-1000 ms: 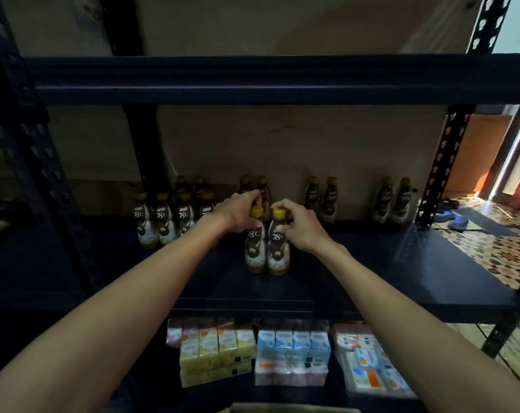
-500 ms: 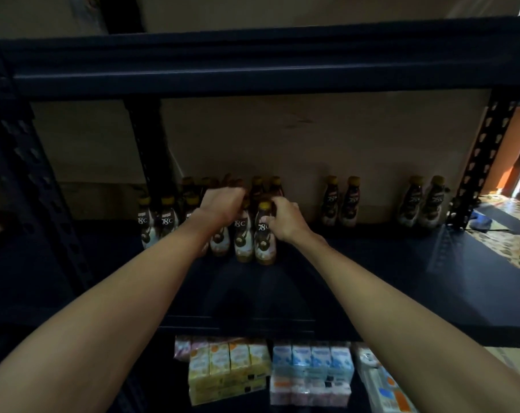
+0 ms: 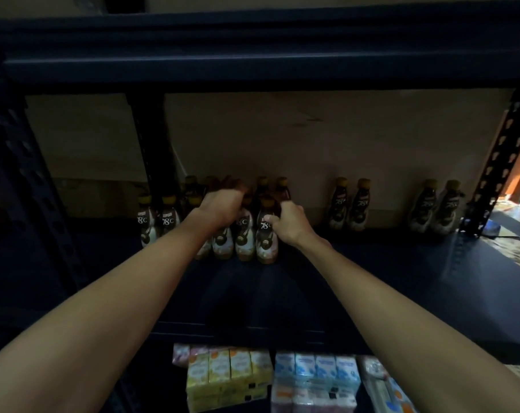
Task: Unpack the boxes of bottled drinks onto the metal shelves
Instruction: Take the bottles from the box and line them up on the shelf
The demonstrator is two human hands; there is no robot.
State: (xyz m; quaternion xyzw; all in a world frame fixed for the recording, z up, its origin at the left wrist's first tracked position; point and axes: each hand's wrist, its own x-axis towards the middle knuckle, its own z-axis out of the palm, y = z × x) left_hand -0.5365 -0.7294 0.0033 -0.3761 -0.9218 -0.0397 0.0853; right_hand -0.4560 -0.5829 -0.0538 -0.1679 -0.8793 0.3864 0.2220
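Metal shelf [image 3: 387,272], mid-stocking: upright bottles [image 3: 223,245] cluster straight ahead of both hands. The left hand [image 3: 223,205] curls over their caps, while the right hand [image 3: 288,223], nearer the free space, clasps the end bottle [image 3: 266,245] by its neck.

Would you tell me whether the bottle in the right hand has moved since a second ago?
Yes, the bottle in the right hand went left, away from the middle bottle pair.

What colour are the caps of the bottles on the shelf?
The caps are golden yellow, clearest in the head view.
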